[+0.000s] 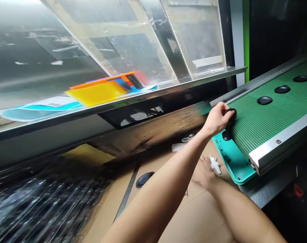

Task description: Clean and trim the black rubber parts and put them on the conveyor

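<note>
My left hand (218, 118) reaches to the near end of the green conveyor belt (254, 126), fingers closed on a round black plastic part (230, 118) tilted on edge. Just below it, another black part (226, 135) sits in the teal tray (241, 167) under the belt's end. My right hand (203, 171) lies low over the cardboard (191, 216), partly hidden behind my left forearm. Its visible fingers look spread flat, beside a small white piece (215, 164). A black part (144, 179) rests on the cardboard left of my forearm.
Black round parts (265, 100) sit spaced along the belt, between metal rails (282, 145). A metal shelf edge (183, 87) runs above the cardboard, bearing yellow and orange items (100, 92). Shiny clear plastic packaging (42, 202) fills the lower left.
</note>
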{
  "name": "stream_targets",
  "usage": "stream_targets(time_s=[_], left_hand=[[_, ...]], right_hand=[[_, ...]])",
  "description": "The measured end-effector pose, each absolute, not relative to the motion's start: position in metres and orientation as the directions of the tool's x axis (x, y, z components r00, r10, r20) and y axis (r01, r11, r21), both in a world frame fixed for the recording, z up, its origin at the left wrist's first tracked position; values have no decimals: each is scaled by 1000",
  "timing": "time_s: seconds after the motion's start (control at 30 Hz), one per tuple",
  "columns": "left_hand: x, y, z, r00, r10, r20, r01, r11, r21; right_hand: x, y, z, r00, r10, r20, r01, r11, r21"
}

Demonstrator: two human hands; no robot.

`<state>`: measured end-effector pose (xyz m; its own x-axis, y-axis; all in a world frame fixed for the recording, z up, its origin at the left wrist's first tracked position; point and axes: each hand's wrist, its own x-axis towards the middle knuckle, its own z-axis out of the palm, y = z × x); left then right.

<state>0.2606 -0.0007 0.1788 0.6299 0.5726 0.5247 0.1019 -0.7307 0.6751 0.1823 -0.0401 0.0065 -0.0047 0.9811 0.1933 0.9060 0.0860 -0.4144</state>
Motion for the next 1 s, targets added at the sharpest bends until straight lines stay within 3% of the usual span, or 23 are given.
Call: stream_targets(time_s=[0.07, 0.13, 0.23, 0.37, 0.47, 0.63, 0.73, 0.87, 1.0], left_hand=[[214, -6, 163, 546, 720, 429, -16, -503, 864], [163, -14, 136, 480, 829, 288, -132, -256, 958], [90, -23, 79, 359, 926, 118, -252, -26, 967], [28, -27, 15, 204, 969, -139, -486, 223, 845], [13, -26, -2, 210, 944, -253, -635, 328, 699], [15, -18, 2, 398, 889, -228, -760, 459, 460], [17, -12, 2, 390, 882, -264, -780, 469, 414], [16, -8, -2, 423, 857, -293, -758, 512, 403], [19, -9, -2, 437, 863, -255, -766, 505, 396]], right_hand=[[181, -41, 4, 20, 978, 207, 910, 68, -410], [181, -43, 3, 38, 976, 213, 912, 53, -406], [182, -44, 2, 42, 979, 200, 914, 43, -403], [186, -44, 2, 16, 974, 224, 926, 70, -370], [188, -41, 3, 57, 959, 277, 912, 63, -406], [169, -42, 3, 126, 836, 533, 792, 239, -561], [143, -55, -2, 0, 810, 586, 789, 360, -497], [118, -67, -7, -181, 820, 543, 860, 400, -317], [117, -54, -3, -46, 829, 558, 922, 250, -295]])
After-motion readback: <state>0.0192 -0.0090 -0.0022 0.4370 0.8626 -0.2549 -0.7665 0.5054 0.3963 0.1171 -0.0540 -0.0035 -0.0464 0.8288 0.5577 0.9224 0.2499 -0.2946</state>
